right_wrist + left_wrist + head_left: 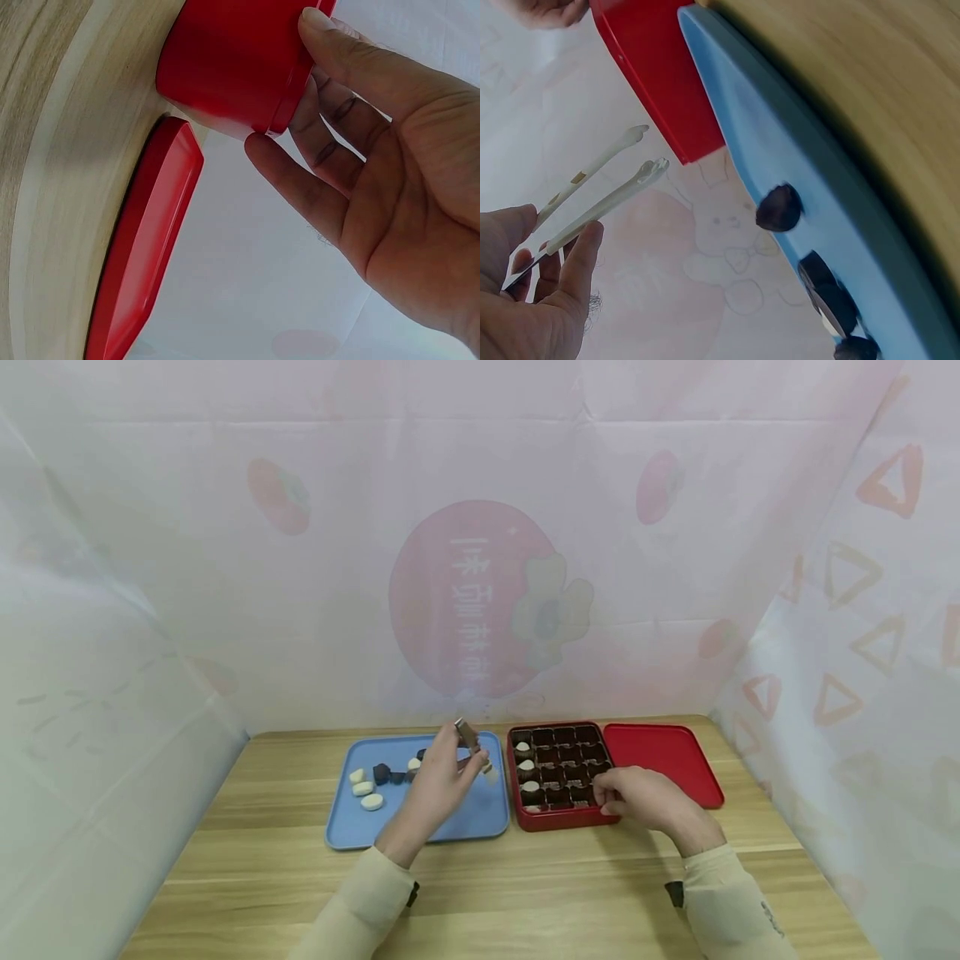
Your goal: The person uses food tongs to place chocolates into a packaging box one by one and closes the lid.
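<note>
In my left hand (pixel 442 777) I grip a pair of slim tongs (pixel 607 199). Their pale tips stand apart with nothing between them, above the right part of a blue tray (pixel 468 828). White oval chocolates (pixel 372 802) and dark chocolates (pixel 382 773) lie on the tray's left and middle, some hidden behind that hand. My right hand (pixel 647 795) holds the near right corner of a red box (pixel 566 819), thumb on the rim and fingers against the side. Inside the box is a dark divided insert (pixel 567 753); white-topped pieces (pixel 527 765) sit in its left column.
A red lid (pixel 663 760) lies at the right of the box, close beside it. All of these stand on a wooden table (pixel 525 893). Printed white sheeting (pixel 345 610) rises behind the table and along both sides.
</note>
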Action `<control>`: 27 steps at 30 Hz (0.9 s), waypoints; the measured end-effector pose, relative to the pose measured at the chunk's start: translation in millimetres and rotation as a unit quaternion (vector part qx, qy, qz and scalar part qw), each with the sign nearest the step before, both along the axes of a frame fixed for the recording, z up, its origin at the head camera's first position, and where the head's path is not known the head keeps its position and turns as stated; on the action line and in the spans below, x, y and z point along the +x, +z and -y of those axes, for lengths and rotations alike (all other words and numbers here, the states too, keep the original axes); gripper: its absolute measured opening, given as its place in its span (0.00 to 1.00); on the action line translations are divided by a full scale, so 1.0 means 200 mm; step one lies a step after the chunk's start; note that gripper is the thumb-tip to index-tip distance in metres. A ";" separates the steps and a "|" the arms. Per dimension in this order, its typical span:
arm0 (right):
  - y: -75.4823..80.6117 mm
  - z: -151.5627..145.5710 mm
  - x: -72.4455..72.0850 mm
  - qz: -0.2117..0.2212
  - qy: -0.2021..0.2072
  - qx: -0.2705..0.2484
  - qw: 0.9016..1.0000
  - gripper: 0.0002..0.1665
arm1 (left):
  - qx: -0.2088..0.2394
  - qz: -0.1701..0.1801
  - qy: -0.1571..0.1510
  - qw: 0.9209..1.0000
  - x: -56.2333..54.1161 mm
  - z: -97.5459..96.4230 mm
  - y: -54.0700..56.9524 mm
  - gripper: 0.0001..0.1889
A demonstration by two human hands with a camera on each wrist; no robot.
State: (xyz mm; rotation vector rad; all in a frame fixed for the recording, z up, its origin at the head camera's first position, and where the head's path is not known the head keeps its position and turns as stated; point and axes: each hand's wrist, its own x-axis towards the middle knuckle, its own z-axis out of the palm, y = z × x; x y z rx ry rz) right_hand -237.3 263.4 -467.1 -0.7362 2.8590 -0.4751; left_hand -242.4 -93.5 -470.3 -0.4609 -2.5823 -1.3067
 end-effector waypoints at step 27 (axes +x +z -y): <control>-0.01 0.01 0.00 0.004 -0.006 0.005 1.000 0.16 | -0.023 0.001 0.053 0.998 -0.13 0.25 -0.13 0.15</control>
